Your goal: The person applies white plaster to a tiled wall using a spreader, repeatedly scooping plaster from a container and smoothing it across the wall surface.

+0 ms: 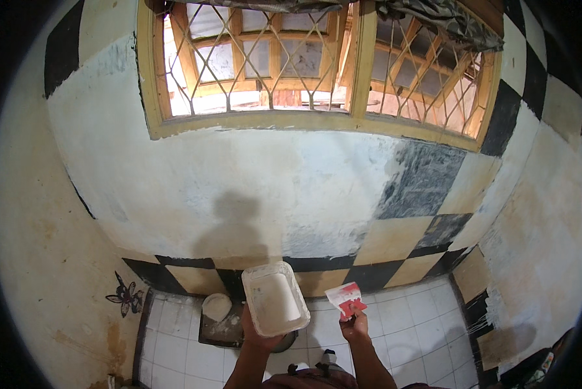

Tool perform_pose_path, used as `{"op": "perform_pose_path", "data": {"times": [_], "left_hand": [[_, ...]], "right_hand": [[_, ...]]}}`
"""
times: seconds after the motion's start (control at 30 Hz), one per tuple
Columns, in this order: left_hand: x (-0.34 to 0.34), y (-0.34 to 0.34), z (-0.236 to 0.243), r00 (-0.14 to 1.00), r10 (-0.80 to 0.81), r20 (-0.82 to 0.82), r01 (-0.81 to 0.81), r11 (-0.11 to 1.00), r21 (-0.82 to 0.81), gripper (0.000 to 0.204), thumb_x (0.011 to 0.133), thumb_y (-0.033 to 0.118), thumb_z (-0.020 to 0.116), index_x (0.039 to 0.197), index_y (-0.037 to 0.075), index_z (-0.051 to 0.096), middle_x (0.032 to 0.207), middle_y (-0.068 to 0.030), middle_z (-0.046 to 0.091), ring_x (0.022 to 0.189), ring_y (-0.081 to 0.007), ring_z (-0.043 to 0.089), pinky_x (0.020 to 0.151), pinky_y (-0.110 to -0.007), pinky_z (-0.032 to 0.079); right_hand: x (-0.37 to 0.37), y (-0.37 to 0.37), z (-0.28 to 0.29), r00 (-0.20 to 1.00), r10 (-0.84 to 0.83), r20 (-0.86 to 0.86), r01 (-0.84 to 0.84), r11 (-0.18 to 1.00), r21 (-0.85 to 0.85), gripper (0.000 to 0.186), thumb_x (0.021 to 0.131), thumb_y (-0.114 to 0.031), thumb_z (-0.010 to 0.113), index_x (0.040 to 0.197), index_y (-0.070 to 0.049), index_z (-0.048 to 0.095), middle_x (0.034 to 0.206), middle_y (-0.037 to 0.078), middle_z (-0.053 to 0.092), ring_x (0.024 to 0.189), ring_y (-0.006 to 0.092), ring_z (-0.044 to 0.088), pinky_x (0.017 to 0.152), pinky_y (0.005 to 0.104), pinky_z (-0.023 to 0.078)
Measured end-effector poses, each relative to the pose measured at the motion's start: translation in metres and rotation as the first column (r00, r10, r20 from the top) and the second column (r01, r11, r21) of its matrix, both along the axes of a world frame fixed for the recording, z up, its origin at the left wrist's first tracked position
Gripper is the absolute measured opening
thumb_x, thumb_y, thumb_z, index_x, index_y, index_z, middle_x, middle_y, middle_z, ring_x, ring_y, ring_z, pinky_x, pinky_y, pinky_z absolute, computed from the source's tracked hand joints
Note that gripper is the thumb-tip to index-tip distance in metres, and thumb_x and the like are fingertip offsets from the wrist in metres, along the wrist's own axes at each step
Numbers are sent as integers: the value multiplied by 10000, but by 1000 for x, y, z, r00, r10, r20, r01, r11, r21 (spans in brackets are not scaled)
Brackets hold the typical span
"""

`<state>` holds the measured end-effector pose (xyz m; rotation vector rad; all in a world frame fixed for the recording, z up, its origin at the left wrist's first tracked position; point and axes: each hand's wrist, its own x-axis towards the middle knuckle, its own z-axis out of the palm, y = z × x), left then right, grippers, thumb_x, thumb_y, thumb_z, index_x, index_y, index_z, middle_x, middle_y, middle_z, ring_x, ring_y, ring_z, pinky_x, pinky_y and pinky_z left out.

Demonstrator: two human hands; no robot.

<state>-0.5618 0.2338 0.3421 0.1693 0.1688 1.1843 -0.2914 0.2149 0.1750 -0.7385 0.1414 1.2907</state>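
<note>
My left hand (257, 335) is closed around the underside and left edge of a white rectangular plastic tub (251, 310). Smooth white paste (279, 299) lies inside it, and dried smears coat the rim. To the right of the tub, my right hand (356, 328) grips a red putty scraper (351, 305) whose flat blade is largely coated in white. The scraper is apart from both the tub and the wall. Ahead stands a wall (239, 162) with a black and cream checker pattern, much of it covered by a patchy white layer.
A yellow-framed window (362, 120) with a diamond grille fills the upper wall. On the white tiled floor (395, 318), a round whitish container or lid (217, 307) sits on a dark, stained board or box (223, 332) left of my arm. A dark flower-like decoration (126, 295) is on the left wall.
</note>
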Motion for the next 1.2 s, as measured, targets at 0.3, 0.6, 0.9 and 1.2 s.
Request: {"op": "perform_pose_path", "data": {"times": [0.3,0.6,0.9,1.2], "left_hand": [[-7,8,-10,986,-137,98,115,973,199,551,995,450,411,1388,65,429,1246,-146,592,1111,-306,616,890,-462,550],[-4,1,-18,994,-57,94,53,998,41,586,996,497,338,1384,80,476,1269,-152,596,1143,-364,606,919,-547,522],[-5,12,-42,993,-54,103,56,998,-17,583,1000,507,329,1387,101,488,1268,-147,611,1119,-396,616,896,-600,511],[3,8,-31,997,-15,72,19,998,-54,565,1000,488,332,1382,102,488,1270,-138,608,1125,-376,614,904,-584,512]], "right_hand": [[-1,0,-8,1000,-6,-3,6,998,70,229,845,-91,695,1043,-113,583,923,3,637,725,145,599,551,271,452],[-2,-4,2,1000,11,-13,-11,999,46,240,832,-97,706,1037,-111,582,919,-4,642,722,139,606,550,264,458],[0,-3,8,1000,25,-8,-24,999,43,236,828,-93,707,1030,-122,589,932,-4,647,725,136,612,540,259,457],[2,-1,7,1000,7,-19,-7,1000,10,234,825,-83,694,1031,-116,588,911,-5,645,710,138,602,533,265,448]]}}
